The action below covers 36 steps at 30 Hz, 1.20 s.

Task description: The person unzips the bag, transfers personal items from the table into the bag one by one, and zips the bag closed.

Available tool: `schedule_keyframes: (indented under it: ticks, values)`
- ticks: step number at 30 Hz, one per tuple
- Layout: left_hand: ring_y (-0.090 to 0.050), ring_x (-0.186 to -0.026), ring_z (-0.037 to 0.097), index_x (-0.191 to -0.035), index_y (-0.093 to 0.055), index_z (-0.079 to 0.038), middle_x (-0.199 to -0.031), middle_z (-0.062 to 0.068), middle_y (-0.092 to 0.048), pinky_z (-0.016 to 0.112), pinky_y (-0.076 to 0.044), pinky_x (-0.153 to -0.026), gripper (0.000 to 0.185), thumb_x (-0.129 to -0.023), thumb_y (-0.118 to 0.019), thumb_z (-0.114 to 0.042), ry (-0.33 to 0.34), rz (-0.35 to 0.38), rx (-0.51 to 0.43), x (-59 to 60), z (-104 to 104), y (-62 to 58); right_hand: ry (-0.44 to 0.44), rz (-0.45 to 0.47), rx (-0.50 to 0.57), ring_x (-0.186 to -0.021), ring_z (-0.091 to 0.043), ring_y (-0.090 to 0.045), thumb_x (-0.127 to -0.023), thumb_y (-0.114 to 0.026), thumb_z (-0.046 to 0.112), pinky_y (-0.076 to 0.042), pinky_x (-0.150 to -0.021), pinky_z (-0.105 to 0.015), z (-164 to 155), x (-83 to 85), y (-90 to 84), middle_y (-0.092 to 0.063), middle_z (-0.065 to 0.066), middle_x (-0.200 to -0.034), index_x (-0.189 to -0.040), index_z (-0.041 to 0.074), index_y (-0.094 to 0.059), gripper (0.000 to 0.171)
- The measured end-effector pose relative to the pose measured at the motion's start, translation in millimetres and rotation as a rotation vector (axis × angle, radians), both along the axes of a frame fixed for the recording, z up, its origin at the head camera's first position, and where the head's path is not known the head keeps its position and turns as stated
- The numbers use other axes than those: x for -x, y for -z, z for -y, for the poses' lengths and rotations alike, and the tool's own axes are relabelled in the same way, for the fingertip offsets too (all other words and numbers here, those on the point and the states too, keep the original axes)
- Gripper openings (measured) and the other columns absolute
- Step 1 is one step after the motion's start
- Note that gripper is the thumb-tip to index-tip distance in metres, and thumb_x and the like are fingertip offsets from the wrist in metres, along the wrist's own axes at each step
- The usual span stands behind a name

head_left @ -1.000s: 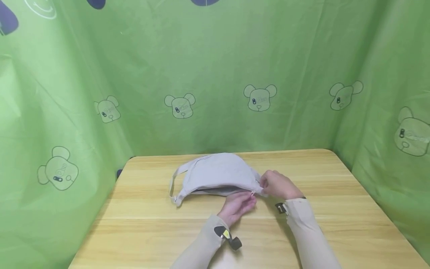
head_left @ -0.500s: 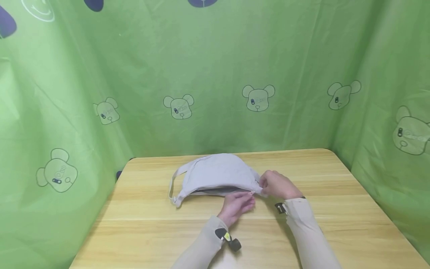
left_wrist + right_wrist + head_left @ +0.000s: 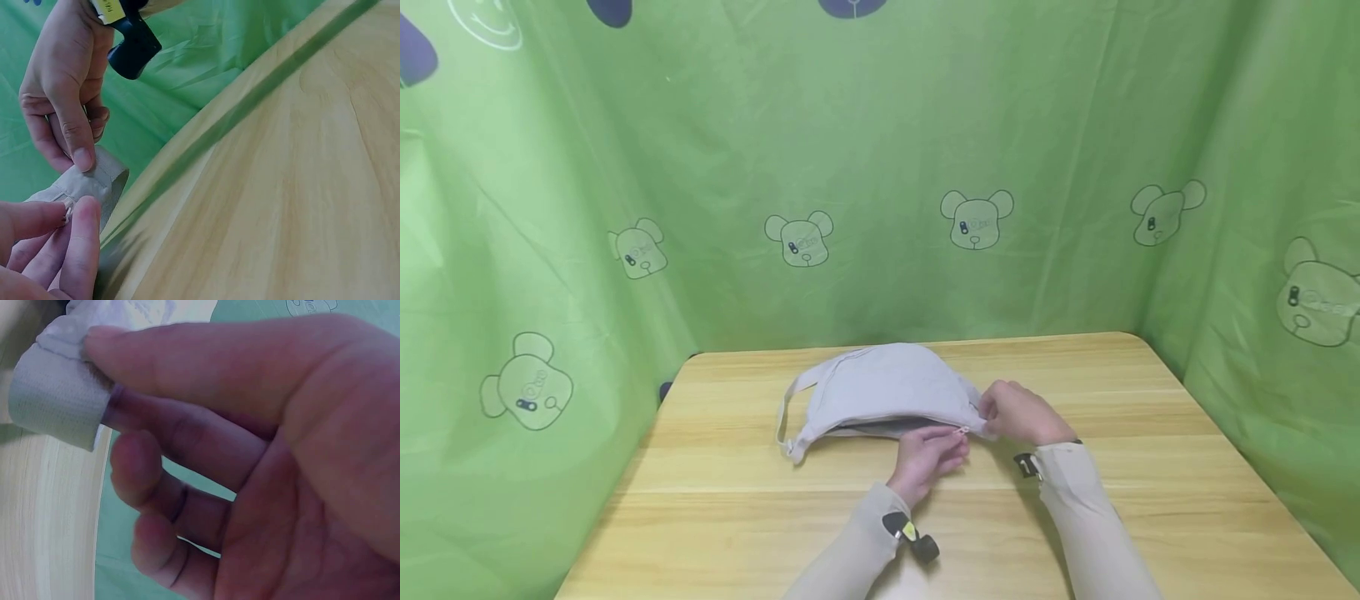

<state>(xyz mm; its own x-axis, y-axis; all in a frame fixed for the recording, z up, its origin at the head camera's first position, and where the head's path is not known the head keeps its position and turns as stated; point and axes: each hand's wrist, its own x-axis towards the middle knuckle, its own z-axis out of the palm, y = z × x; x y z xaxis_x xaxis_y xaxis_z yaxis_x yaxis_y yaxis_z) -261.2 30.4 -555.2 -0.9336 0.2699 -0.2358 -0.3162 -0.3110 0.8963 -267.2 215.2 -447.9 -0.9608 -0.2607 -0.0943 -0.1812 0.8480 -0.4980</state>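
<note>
A pale grey, crescent-shaped fabric sling bag (image 3: 880, 390) lies flat on the light wooden table (image 3: 1150, 500), toward the table's far edge and about midway across it, its narrow webbing strap (image 3: 787, 410) looping off the bag's left end; the right hand (image 3: 1021, 412) sits at the bag's right tip, thumb and forefinger curled and pinching the flat fabric end tab (image 3: 56, 406) there, the other fingers loosely bent and holding nothing; the left hand (image 3: 928, 457) is just in front of the bag's near edge, close beside the right hand, its thumb and fingertips drawn together on the small metal zip pull (image 3: 962, 430); the pull stands near the bag's right end, and left of it the zip gapes dark along the near edge; both arms wear beige sleeves (image 3: 1075, 508), each with a small black camera (image 3: 917, 537) strapped at the wrist; behind the bag, green curtains printed with bear heads (image 3: 976, 218) hang round the table.
</note>
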Motion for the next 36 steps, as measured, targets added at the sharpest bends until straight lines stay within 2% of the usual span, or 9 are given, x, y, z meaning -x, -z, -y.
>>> schedule_keyframes:
  ticks: [13, 23, 31, 36]
  values:
    - [-0.077, -0.074, 0.012, -0.108, -0.074, 0.004, -0.101, 0.021, -0.079, 0.025, -0.062, -0.069, 0.022, -0.089, -0.077, -0.006, 0.011, -0.057, 0.061, 0.7, 1.8, -0.8, -0.006, 0.004, 0.011, -0.077, -0.016, -0.065, -0.077, -0.080, 0.000, -0.058, -0.077, -0.039, -1.0, -0.1, 3.0, -0.078, -0.007, -0.093, -0.092, 0.005, -0.078, 0.016]
    - [-0.074, -0.069, 0.010, -0.104, -0.075, 0.005, -0.096, 0.022, -0.079, 0.025, -0.061, -0.063, 0.019, -0.088, -0.077, -0.005, 0.017, -0.162, 0.097, 3.1, 2.4, -0.1, -0.009, -0.024, 0.001, -0.086, -0.022, -0.071, -0.078, -0.079, 0.002, -0.060, -0.083, -0.047, -2.3, -1.4, 2.7, -0.078, -0.011, -0.097, -0.098, 0.004, -0.078, 0.020]
    - [-0.074, -0.068, 0.010, -0.103, -0.076, 0.003, -0.093, 0.020, -0.079, 0.023, -0.061, -0.063, 0.017, -0.088, -0.077, -0.006, 0.018, -0.176, 0.120, 4.6, 2.9, -1.3, -0.009, -0.034, -0.020, -0.092, -0.029, -0.073, -0.078, -0.080, 0.003, -0.059, -0.087, -0.053, -3.5, -2.4, -0.8, -0.079, -0.013, -0.100, -0.100, 0.004, -0.078, 0.022]
    - [-0.075, -0.069, 0.011, -0.104, -0.075, 0.005, -0.095, 0.022, -0.079, 0.026, -0.062, -0.065, 0.019, -0.088, -0.077, -0.005, 0.022, -0.188, 0.144, 4.7, 4.2, -2.6, -0.004, -0.052, -0.028, -0.091, -0.027, -0.073, -0.077, -0.081, 0.004, -0.058, -0.086, -0.053, -4.3, -1.4, 0.5, -0.079, -0.012, -0.100, -0.098, 0.007, -0.079, 0.021]
